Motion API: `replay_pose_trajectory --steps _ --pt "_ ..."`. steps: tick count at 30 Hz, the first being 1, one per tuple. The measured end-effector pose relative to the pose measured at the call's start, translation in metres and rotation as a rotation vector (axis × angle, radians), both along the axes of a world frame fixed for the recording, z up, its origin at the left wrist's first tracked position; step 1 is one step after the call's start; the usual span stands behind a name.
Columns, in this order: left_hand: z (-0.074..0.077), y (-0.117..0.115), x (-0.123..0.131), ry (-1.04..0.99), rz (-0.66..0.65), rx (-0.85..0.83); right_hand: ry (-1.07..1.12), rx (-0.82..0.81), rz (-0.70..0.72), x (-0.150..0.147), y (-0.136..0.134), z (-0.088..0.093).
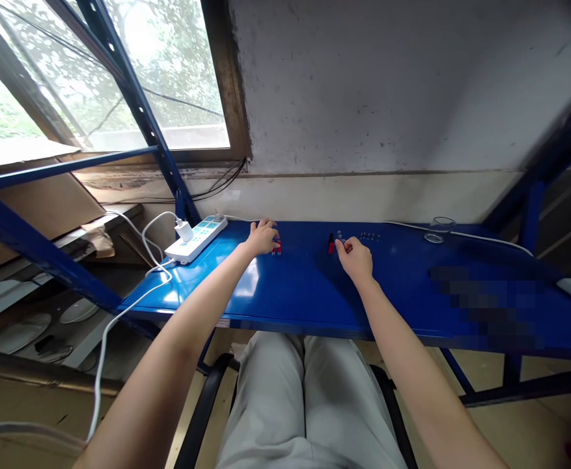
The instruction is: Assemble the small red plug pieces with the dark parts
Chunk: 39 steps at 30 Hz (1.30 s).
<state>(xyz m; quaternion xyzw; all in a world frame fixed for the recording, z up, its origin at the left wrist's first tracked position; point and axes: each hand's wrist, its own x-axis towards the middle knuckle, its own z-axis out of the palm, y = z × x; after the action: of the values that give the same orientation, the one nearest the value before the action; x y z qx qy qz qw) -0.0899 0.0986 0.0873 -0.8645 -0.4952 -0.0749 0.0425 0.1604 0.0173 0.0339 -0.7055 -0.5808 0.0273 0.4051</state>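
Note:
My left hand (pixel 264 237) rests palm down near the back edge of the blue table, its fingers somewhat apart. Just by its right side, partly covered by it, are several small red pieces with pale tips (pixel 276 248). My right hand (pixel 356 258) is to the right, thumb and forefinger brought together in a pinch. What is between those fingertips is too small to make out. Close to them stands a small red-and-black piece (pixel 331 244). Behind the right hand lie tiny shiny bits (pixel 340 234), and several more form a short row (pixel 370 236).
A white power strip (pixel 197 238) with a plugged-in charger lies at the table's left end. At the back right a clear glass cup (pixel 442 226) stands by a white cable (pixel 493 240). Blue metal posts (pixel 139 98) frame the table (pixel 295 293); a blurred dark patch covers its right part.

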Motion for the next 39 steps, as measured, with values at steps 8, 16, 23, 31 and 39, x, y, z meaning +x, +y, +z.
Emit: replay_pose_trajectory --steps 8,16,23,31,39 --pt "-0.007 0.005 0.002 -0.057 -0.043 0.022 -0.002 -0.002 0.013 0.0 0.0 0.0" --pt "-0.007 -0.019 0.031 -0.434 -0.115 0.057 -0.018 0.037 0.18 -0.004 0.0 -0.002" --pt "-0.044 -0.044 0.068 -1.349 -0.203 -0.359 0.078 -0.033 0.484 -0.019 0.001 -0.005" --pt "-0.061 -0.059 0.068 -1.52 -0.205 -0.481 0.158 -0.023 0.573 -0.027 -0.005 -0.001" --pt "-0.058 -0.064 0.066 -1.475 -0.173 -0.499 0.257 -0.01 0.552 -0.028 -0.009 0.002"
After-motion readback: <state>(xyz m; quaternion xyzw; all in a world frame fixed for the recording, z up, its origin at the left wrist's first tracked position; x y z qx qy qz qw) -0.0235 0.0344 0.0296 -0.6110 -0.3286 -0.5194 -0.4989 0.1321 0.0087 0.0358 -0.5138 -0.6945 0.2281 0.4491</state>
